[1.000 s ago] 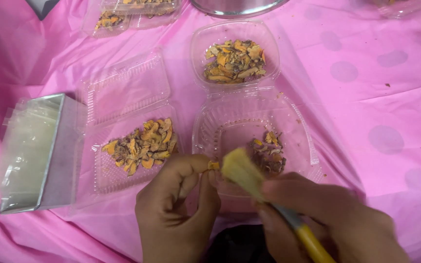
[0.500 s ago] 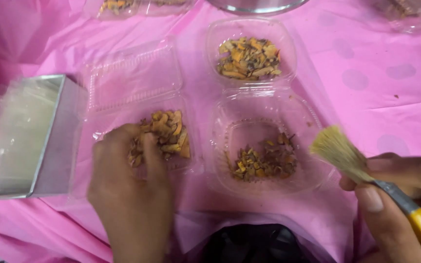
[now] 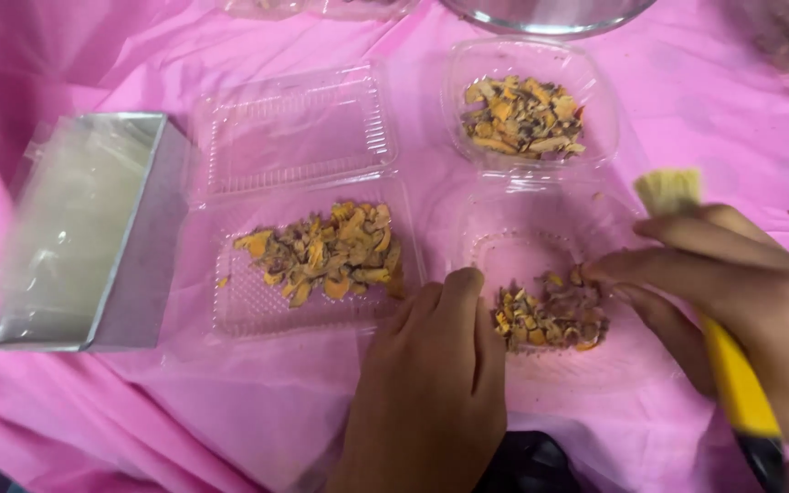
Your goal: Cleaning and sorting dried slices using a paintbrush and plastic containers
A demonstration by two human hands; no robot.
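The left hand, fingers curled and holding nothing visible, rests at lower centre between two trays. The right hand grips a brush beside the chips, lower right

A yellow-handled brush with pale bristles stands tilted near the worktop's right edge. Just left of it, a clear round tray holds brown-orange scraps.

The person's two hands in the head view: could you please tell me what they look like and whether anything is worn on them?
Both are bare. The left hand shows no glove, ring, watch or sleeve as far as the frame's bottom edge. The right hand likewise wears no glove or ring; its wrist leaves the frame uncovered. Nails appear short and unpainted.
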